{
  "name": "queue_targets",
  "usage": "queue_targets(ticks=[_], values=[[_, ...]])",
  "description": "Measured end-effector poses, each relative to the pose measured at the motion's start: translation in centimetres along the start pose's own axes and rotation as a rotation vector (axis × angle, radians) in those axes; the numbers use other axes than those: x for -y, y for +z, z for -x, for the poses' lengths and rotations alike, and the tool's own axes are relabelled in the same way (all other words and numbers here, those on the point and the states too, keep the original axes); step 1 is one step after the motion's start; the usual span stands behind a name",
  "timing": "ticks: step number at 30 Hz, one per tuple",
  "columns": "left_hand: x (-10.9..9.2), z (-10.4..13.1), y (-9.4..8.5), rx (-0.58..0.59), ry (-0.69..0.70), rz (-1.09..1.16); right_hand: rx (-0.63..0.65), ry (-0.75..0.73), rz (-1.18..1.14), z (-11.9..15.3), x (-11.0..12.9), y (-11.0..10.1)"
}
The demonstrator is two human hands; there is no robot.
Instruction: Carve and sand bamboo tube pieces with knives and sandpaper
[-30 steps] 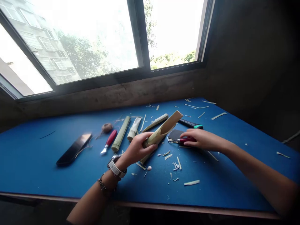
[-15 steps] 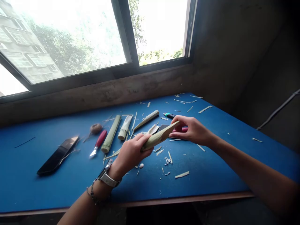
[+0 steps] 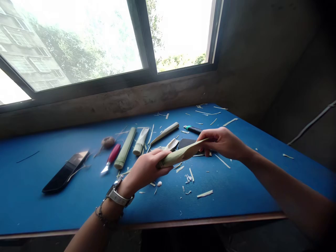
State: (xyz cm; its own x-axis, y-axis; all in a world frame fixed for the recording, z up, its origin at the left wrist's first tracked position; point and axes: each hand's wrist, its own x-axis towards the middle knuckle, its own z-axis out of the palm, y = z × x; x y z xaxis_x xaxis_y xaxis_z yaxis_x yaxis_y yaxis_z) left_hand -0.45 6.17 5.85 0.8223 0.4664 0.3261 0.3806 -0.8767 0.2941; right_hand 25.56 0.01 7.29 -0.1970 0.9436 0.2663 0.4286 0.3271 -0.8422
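A cut piece of green bamboo point(image 3: 181, 155), sliced slantwise to a thin tip at its right end, is held above the table. My left hand point(image 3: 151, 162) is wrapped round its thick end. With fingers closed, my right hand point(image 3: 217, 141) grips the thin tip; its fingertips are partly hidden. Beneath and behind the tip lies a dark flat blade point(image 3: 186, 142), its far end covered by my right hand. A black and green utility knife point(image 3: 193, 129) rests just behind that hand. Close by are a whitish scooped bamboo piece point(image 3: 172, 144) and a slim bamboo length point(image 3: 166, 133).
Left of my left hand lie a bamboo tube point(image 3: 125, 148), a split bamboo section point(image 3: 141, 141), a red-handled knife point(image 3: 111, 158), a ball of twine point(image 3: 107, 142) and a dark sheath-like object point(image 3: 65, 173). Shavings point(image 3: 205, 193) litter the blue table point(image 3: 236, 182). A window point(image 3: 91, 42) stands behind.
My right hand has shifted slightly right and turned, closing on the bamboo's thin tip. The tip has swung a little right and down. A reddish handle seen by that hand before is now hidden.
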Motion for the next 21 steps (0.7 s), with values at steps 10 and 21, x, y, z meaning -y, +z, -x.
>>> queue_targets(ticks=[10, 21], values=[[0.5, -0.1, -0.5, 0.157, -0.019, -0.043, 0.418, 0.016, 0.120, -0.4, -1.3, -1.7], [0.1, 0.1, 0.7, 0.178, 0.020, -0.176, 0.125, -0.318, 0.995, -1.0, -1.1, 2.7]])
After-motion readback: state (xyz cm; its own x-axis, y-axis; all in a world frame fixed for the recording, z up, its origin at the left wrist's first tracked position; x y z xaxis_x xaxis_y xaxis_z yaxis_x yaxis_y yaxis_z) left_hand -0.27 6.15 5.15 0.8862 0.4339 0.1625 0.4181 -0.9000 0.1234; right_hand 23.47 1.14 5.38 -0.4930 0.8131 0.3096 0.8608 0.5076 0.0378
